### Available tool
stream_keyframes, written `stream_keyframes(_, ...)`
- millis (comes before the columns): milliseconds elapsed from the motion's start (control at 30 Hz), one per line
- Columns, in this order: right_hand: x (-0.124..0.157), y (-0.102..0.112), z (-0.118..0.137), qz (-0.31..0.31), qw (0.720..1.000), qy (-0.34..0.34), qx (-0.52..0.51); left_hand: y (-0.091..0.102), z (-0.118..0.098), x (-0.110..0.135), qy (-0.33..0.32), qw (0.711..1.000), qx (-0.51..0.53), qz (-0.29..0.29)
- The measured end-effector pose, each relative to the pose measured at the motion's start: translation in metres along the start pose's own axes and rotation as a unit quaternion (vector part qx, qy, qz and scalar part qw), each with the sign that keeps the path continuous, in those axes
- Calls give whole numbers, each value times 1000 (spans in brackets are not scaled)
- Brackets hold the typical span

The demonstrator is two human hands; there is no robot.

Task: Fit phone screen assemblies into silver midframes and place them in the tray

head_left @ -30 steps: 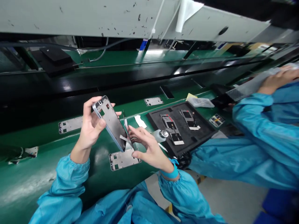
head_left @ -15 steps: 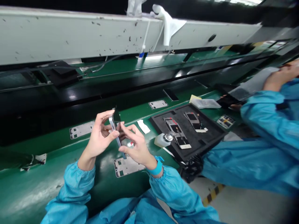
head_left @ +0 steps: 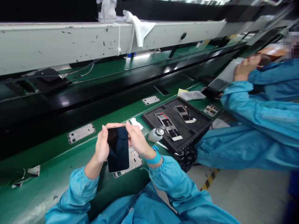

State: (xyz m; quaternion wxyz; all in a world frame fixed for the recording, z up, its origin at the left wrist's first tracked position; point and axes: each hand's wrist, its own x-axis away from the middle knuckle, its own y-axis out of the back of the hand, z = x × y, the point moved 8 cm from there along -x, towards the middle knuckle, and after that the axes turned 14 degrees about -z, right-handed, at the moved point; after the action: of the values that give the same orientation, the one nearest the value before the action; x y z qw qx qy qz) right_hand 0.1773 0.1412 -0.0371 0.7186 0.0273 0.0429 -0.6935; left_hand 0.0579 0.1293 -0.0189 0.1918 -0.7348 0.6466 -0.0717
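Observation:
A dark phone screen point(head_left: 118, 151) faces up toward me, held between both hands above the green bench. My left hand point(head_left: 102, 144) grips its left edge, with fingers curled behind the far end. On the other side, my right hand point(head_left: 138, 140) has its thumb at the top right corner and its fingers behind the edge. Partly covered by the screen, a silvery phone frame point(head_left: 135, 159) lies on the bench just below. A second silvery frame point(head_left: 81, 133) rests to the left of my hands. The back of the held piece is hidden.
Right of my hands stands a clear pump bottle point(head_left: 155, 135) beside a black foam tray point(head_left: 193, 132) bearing several phone parts. Further off lie another frame point(head_left: 150, 100), a dark flat panel point(head_left: 161, 90) and a plastic tray point(head_left: 192, 95). A co-worker's sleeve point(head_left: 261, 105) is at the right.
The phone screen has turned from nearly edge-on to facing me and has come lower. My right hand has moved from its face to its upper right edge. The camera view has shifted right.

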Motion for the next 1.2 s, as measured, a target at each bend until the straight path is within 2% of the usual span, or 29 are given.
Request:
stream_keyframes(133,13,11,11,-26,1000,14,-7,-5,-3,12,4,999,-38,8)
stream_keyframes(267,25,17,36,-19,998,64,19,-7,-6,25,-20,998,-58,-2)
stream_keyframes(367,21,15,46,-27,995,87,26,-7,-9,27,-84,992,-92,-16)
stream_keyframes(433,13,13,43,-53,994,87,26,-7,-9,23,-130,983,-124,-27)
stream_keyframes(500,5,13,35,-76,994,76,22,-7,-6,17,-142,979,-145,-24)
stream_keyframes(567,-2,11,23,-51,998,44,16,-9,-1,11,-124,982,-146,3)
stream_keyframes(667,-1,11,8,40,999,-15,11,-12,4,9,-66,989,-121,54)
stream_keyframes(733,5,18,2,57,998,-24,14,-14,6,12,-19,993,-92,75)
stream_keyframes(800,15,25,0,43,999,-6,15,-13,4,16,10,996,-53,65)
stream_keyframes(867,33,24,-4,59,998,17,26,-11,-2,18,32,998,6,48)
stream_keyframes(1000,73,11,-21,171,976,79,110,-3,-21,17,35,991,129,30)
stream_keyframes(1067,84,8,-26,201,967,108,117,0,-29,16,24,987,155,27)
stream_keyframes(1200,82,3,-36,182,971,130,83,0,-37,22,-16,986,163,36)
